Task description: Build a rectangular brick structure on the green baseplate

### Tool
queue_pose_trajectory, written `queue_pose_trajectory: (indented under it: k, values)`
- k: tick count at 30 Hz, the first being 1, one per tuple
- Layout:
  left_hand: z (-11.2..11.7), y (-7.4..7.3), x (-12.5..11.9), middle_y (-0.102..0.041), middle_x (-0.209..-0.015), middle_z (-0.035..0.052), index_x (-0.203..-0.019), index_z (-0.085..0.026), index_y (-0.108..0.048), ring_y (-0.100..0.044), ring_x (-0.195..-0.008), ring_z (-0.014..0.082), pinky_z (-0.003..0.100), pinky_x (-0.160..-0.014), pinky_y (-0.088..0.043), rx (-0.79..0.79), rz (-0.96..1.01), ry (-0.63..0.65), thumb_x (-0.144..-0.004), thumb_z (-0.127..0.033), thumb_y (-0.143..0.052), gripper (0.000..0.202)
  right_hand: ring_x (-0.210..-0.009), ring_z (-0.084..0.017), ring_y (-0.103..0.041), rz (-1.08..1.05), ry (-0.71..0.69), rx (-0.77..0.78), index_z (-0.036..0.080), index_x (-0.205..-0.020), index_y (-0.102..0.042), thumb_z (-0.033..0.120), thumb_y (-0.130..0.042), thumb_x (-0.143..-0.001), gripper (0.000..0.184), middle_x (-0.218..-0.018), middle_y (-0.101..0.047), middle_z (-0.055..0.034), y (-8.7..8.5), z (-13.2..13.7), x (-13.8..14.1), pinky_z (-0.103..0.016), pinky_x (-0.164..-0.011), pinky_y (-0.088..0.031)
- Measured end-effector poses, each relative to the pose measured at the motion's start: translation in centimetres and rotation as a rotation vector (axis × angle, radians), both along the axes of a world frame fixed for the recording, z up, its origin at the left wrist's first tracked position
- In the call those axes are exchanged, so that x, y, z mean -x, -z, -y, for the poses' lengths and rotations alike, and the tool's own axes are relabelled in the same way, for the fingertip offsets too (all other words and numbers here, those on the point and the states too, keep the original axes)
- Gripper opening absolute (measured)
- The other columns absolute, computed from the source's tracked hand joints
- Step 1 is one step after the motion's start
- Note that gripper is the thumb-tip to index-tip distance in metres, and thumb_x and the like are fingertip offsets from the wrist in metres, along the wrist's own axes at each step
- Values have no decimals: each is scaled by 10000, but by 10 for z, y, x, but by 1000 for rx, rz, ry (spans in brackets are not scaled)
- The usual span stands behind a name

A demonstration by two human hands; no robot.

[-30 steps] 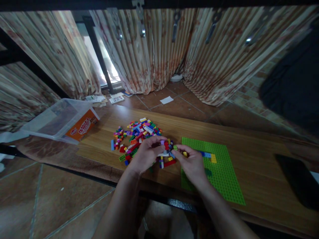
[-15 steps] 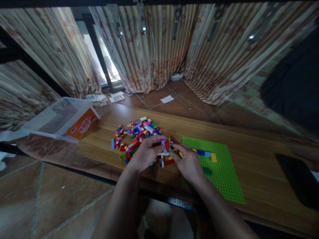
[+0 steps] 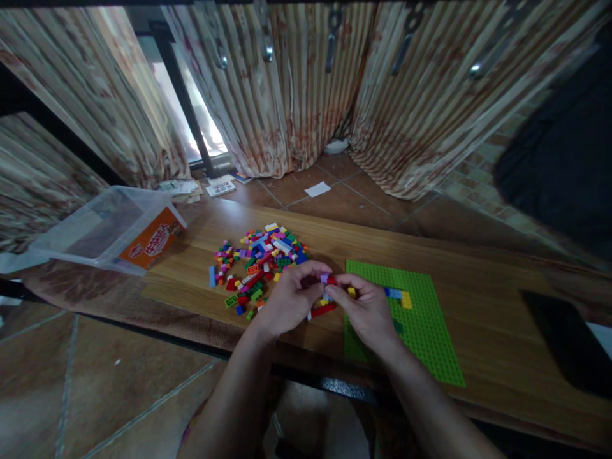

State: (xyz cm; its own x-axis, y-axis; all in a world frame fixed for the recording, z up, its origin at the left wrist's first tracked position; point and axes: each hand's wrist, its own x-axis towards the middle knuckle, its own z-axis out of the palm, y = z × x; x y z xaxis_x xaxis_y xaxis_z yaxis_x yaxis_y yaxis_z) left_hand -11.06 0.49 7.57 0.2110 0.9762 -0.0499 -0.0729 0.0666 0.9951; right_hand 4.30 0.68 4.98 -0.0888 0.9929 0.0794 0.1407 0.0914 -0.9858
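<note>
While the board [image 3: 427, 341] lies at four o'clock from the fingertips and the pile [image 3: 266, 256] at ten, the left hand [image 3: 291, 299] and right hand [image 3: 369, 313] meet closer than a second ago; the left pinches a purple brick [image 3: 324, 277], the right a red brick [image 3: 331, 280] against it; work seemingly centres on this pair.

One left hand [image 3: 289, 301], one right hand [image 3: 369, 313]; beside the left, one pile of uncountable bricks [image 3: 268, 247]; farther left, one clear box [image 3: 152, 245]; by the right hand, one green baseplate [image 3: 433, 344]; farther right, one dark slab [image 3: 567, 344].
</note>
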Motion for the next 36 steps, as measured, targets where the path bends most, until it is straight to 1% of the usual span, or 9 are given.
queue_pose_trajectory:
  k: [6, 10, 14, 16, 20, 24, 27, 32, 36]
  values:
    - [2, -1, -4, -656, -892, 32, -982, -159, -671, -588, -814, 145, 242, -756, -463, -48, -56, -25, -794, -168, -602, 200, -633, -132, -566, -71, -42, 37, 198, -844, -737, 407, -709, -739, 235, -709, -680, 3, -4, 0, -5, -245, -597, -438]
    - [4, -5, -2, -654, -867, 31, -974, -149, -668, -582, -789, 138, 239, -751, -462, -5, -28, -14, -795, -191, -619, 190, -598, -120, -545, -119, -30, 80, 198, -839, -727, 411, -722, -725, 241, -667, -648, 22, -1, 1, -1, -238, -576, -426]
    - [1, -3, 9, -662, -907, 42, -1009, -140, -664, -585, -795, 141, 238, -734, -464, 44, -35, -22, -792, -219, -615, 236, -657, -143, -579, -66, -29, 74, 192, -848, -709, 432, -701, -742, 262, -715, -663, 5, 4, 1, 1, -259, -624, -452]
    - [-2, 0, 18, -660, -872, 33, -1032, -139, -665, -577, -754, 137, 231, -691, -454, 49, -126, -74, -786, -214, -596, 267, -683, -154, -595, 21, -9, 44, 192, -846, -699, 422, -696, -747, 250, -760, -681, -7, 8, 1, 0, -272, -650, -463]
    - [-9, 5, 36, -640, -736, 10, -1028, -134, -696, -552, -664, 137, 230, -630, -420, -39, -478, -201, -765, -183, -551, 304, -750, -176, -621, 325, 19, -104, 208, -834, -684, 332, -652, -790, 136, -816, -685, -23, 11, 2, -1, -304, -715, -469]
    - [-12, 10, 46, -663, -709, 16, -1033, -149, -705, -585, -649, 157, 244, -632, -434, -81, -720, -190, -770, -179, -503, 332, -757, -170, -615, 514, -7, -214, 215, -858, -673, 247, -619, -815, 76, -824, -662, -22, 12, 3, 6, -297, -717, -466]
    - [-13, 15, 50, -700, -757, 24, -1033, -167, -696, -619, -661, 169, 247, -623, -449, -101, -837, -174, -765, -194, -515, 324, -763, -167, -618, 567, -14, -226, 207, -931, -674, 210, -620, -813, 129, -872, -670, -31, 12, 2, 10, -299, -730, -469]
    - [-14, 14, 53, -713, -792, 33, -999, -166, -690, -645, -683, 181, 258, -630, -460, -104, -861, -179, -760, -210, -541, 285, -780, -173, -624, 517, 1, -181, 201, -1015, -673, 232, -628, -810, 212, -906, -678, -42, 11, 3, 11, -309, -746, -477]
    - [-14, 7, 53, -697, -771, 38, -1094, -131, -663, -629, -682, 180, 261, -626, -443, -49, -849, -254, -752, -222, -560, 368, -870, -182, -628, 279, 47, -62, 216, -1042, -669, 275, -611, -803, 254, -934, -682, -35, 6, 4, 0, -334, -825, -473]
